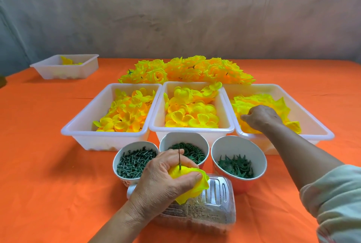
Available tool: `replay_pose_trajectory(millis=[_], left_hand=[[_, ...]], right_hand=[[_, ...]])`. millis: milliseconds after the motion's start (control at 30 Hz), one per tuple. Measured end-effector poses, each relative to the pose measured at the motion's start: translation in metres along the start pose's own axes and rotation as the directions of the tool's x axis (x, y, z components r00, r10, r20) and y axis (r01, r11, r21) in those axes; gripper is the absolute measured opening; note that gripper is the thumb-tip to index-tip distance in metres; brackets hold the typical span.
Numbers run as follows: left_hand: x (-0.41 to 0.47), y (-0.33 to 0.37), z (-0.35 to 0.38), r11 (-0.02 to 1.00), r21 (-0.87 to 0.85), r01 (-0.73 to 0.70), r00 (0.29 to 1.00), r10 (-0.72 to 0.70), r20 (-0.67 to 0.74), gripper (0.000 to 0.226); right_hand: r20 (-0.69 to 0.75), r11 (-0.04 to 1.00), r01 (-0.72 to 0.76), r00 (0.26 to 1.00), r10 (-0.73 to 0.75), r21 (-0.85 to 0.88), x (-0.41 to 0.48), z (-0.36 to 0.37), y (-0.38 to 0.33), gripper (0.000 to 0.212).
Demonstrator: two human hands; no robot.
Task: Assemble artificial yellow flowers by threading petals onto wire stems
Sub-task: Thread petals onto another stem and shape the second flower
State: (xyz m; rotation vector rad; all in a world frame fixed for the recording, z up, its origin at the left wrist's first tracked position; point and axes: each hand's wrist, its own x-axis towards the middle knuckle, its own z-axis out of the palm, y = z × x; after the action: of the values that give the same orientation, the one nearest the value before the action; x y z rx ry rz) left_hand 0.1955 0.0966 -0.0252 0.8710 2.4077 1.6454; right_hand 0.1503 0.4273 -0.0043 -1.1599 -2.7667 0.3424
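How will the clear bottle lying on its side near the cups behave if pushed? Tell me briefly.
The clear bottle looks packed with brownish grains, so it is probably heavy for its size and would resist a nudge. Its panelled sides look flattish, so it likely slides rather than rolls. The orange cloth may bunch under it.

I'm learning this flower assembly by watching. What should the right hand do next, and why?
Probably lift one petal from the right bin and carry it to the wire. The right hand is down among them, and the left hand holds a half-built flower with its wire tip bare.
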Motion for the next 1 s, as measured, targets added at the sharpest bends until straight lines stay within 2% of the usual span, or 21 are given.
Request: replay_pose_trajectory(millis=[67,167,333,400,467,567,633,733,800,900,967,1000], left_hand=[[0.000,-0.001,0.000,1.000,0.000,-0.007,1.000,0.007,-0.002,0.030],[0.000,-0.001,0.000,1.000,-0.008,-0.013,1.000,0.013,-0.009,0.028],[0.000,0.000,0.000,1.000,-0.023,0.000,1.000,0.000,0.000,0.030],[0.000,0.001,0.000,0.999,-0.034,0.003,1.000,-0.002,0.003,0.030],[0.000,0.002,0.000,0.999,-0.038,0.005,1.000,-0.004,0.002,0.029],[0.001,0.003,0.000,0.999,-0.041,0.005,1.000,-0.004,0.004,0.028],[0.001,0.003,0.000,0.999,-0.043,0.000,1.000,0.001,0.006,0.027],[0.001,0.002,0.000,0.999,-0.048,-0.009,1.000,0.010,0.011,0.026],[0.001,0.002,0.000,0.999,-0.050,-0.009,1.000,0.010,0.013,0.027],[0.000,0.002,0.000,0.999,-0.052,-0.009,1.000,0.010,0.016,0.027],[0.000,0.003,0.000,0.999,-0.052,-0.009,1.000,0.010,0.018,0.027],[0.000,0.003,-0.001,0.999,-0.051,-0.010,1.000,0.011,0.018,0.027]], right_hand=[[-0.013,1.000,-0.015,1.000,0.016,0.009,0.001,0.001,0.001,0.022],[-0.042,0.995,-0.057,0.997,0.061,0.078,0.001,0.000,0.003,0.017],[-0.178,0.988,-0.050,0.981,0.077,0.149,0.007,-0.003,0.004,0.031],[-0.144,0.988,-0.037,0.988,0.058,0.147,0.008,-0.002,0.002,0.043],[-0.043,0.998,-0.018,0.999,0.021,0.059,0.009,0.001,0.000,0.052],[-0.033,0.999,0.015,0.999,-0.016,-0.046,0.012,0.005,-0.003,0.030],[-0.097,0.999,-0.007,0.995,0.011,0.046,0.012,0.004,-0.005,0.023],[-0.231,0.980,0.040,0.973,0.006,0.194,0.011,0.000,-0.002,0.028],[-0.264,0.975,0.059,0.964,0.000,0.215,0.012,0.000,0.001,0.030],[-0.290,0.977,0.071,0.957,-0.011,0.200,0.017,0.002,0.003,0.037],[-0.296,0.989,0.114,0.952,-0.081,0.095,0.020,0.002,-0.001,0.042],[-0.239,0.993,0.120,0.964,-0.114,0.011,0.021,0.002,-0.004,0.047]])
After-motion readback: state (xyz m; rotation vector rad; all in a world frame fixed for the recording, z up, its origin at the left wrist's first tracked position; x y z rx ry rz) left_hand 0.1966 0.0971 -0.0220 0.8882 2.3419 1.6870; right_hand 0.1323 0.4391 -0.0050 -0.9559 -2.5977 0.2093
